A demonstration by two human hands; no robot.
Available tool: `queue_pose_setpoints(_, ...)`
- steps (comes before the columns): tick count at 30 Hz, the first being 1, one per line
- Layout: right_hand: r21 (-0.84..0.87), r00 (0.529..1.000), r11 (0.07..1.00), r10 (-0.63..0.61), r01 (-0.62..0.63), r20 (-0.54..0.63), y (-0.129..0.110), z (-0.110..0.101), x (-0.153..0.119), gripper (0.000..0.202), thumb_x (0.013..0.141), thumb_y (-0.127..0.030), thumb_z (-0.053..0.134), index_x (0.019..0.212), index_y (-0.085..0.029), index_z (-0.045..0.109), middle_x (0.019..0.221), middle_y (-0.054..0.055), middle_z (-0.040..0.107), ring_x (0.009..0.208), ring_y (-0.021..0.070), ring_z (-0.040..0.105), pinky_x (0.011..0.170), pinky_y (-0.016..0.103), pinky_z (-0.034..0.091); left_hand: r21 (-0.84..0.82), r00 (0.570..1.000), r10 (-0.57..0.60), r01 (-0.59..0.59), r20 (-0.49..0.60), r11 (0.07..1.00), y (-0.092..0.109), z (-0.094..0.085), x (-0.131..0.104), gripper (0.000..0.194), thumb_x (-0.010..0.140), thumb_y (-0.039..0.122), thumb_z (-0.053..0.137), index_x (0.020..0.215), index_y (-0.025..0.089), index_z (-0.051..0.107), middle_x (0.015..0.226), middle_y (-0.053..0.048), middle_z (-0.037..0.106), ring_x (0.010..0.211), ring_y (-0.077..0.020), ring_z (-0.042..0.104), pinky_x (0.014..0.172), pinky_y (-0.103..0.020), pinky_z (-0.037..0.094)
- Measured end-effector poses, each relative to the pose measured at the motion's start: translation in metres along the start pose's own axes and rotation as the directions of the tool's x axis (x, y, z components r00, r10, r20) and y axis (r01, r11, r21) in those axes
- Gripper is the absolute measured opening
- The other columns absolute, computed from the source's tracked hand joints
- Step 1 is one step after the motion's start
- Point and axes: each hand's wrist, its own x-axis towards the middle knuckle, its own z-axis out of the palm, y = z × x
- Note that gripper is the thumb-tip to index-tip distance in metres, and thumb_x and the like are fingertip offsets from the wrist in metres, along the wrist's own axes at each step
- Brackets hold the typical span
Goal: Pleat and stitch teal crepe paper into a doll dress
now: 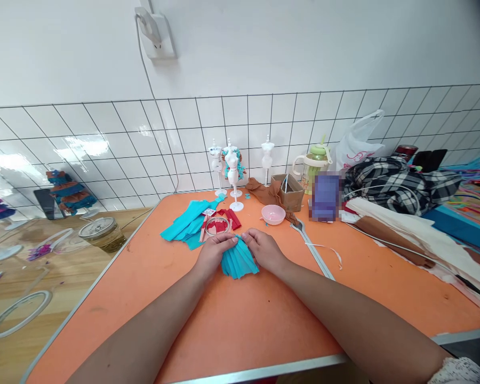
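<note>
Bright scene, white glare streaking the left wall tiles (88, 145).

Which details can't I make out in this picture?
All in the head view:
Pleated turquoise sheet, upper end: partly covered by left hand and right hand.
Purple-blue rectangular object: heavily pixelated.
White rectangular label, markings: too small to read.
Thin multicoloured strips: cut off by right edge.

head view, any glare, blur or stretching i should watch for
Head view: white glare on the left tiles; head view: wide-angle stretch towards the sides, where tile lines slant; head view: pixelation hides the detail of a purple item; head view: the left hand, right hand and blue pleats look fairly clear.
</note>
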Motion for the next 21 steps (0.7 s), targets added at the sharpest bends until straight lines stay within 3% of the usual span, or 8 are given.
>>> queue_pose_setpoints(11,-0.079,0.997,0.995,-0.065,0.062,-0.037,0.0017,0.0006,0.0005,0.037,0.091,-0.048,0.038,0.073,-0.020,0.053,0.063,-0.003,0.055,0.060,0.0120,0.050,0.053,0.022,0.033,0.011,1.000,0.012,-0.013,0.019,1.000,-0.0007,0.0046,-0.0031,0.024,0.061,0.035,0.080,0.076,0.018,0.072,0.073,-0.002,0.069,0.070,-0.0180,0.062,0.068,-0.030,0.048)
queue_pose_setpoints(16,-0.008,1.000,1.000,0.020,-0.020,-0.002,-0.0020,0.0000,-0.0018,0.037,0.090,-0.051,0.038,0.075,-0.021,0.052,0.057,-0.004,0.052,0.050,0.0113,0.049,0.047,0.022,0.033,-0.011,0.995,0.053,-0.054,-0.090,0.998,0.0023,0.0024,-0.0008,0.026,0.060,0.036,0.080,0.076,0.017,0.072,0.075,-0.003,0.068,0.069,-0.0174,0.061,0.066,-0.029,0.048)
queue_pose_setpoints(21,-0.002,1.000,1.000,0.000,0.000,-0.018,-0.0026,0.0005,-0.0014,0.037,0.091,-0.050,0.038,0.072,-0.021,0.050,0.055,-0.004,0.052,0.051,0.0116,0.050,0.048,0.022,0.034,0.001,0.997,0.048,-0.048,-0.058,0.999,0.0037,0.0012,-0.0002,0.029,0.060,0.035,0.080,0.079,0.016,0.072,0.076,-0.005,0.069,0.070,-0.0185,0.062,0.066,-0.030,0.049)
